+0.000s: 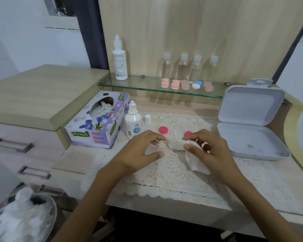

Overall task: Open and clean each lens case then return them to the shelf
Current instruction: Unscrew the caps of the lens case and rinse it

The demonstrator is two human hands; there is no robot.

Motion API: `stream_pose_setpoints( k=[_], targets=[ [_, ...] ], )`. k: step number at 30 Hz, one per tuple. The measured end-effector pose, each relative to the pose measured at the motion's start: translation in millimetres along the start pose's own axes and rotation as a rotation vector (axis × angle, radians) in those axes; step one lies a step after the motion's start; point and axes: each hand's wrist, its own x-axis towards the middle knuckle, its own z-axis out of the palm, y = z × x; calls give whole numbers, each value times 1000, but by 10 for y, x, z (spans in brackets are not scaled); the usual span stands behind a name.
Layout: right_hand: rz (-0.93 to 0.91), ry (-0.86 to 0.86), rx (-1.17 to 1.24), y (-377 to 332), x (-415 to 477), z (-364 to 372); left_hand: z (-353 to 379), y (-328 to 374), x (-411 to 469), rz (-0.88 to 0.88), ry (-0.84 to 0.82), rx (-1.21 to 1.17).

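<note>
Pinching light, stiff, likely slippery lens case (pixel 175 145) by its end in left hand (pixel 143 148), flimsy tissue (pixel 194 160) gripped in right hand (pixel 208 149).

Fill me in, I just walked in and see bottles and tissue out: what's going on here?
A person is mid-clean at the desk. The left hand and right hand both pinch a crumpled white tissue over the lace mat. The case being cleaned seems wrapped inside it, out of sight. Two pink caps lie just beyond the hands. A small solution bottle stands uncapped nearby. Five other lens cases sit on the glass shelf.
</note>
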Motion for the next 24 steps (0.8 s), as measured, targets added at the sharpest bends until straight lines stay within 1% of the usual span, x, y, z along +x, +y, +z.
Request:
stream_pose_setpoints(
  k=[5,11,14,17,22,24],
  targets=[
    [94,-85,233,-382,-54,238,-309,-104,-483,-33,100,-38],
    [26,-225,387,-909,55,879,-812,-299,-1138,-103,245,-37],
    [4,-295,457,-1189,70,1308,-1077,-444,-1504,-193,346,-39],
    [-53,-371,443,-1470,60,1758,-1325,-668,-1921,-304,430,3],
    [-188,-506,301,-1806,-20,2527,-1586,-1125,-2642,-510,523,74],
    [-199,-567,249,-1865,-68,2835,-1604,-1292,-2873,-584,560,92]
  ],
)
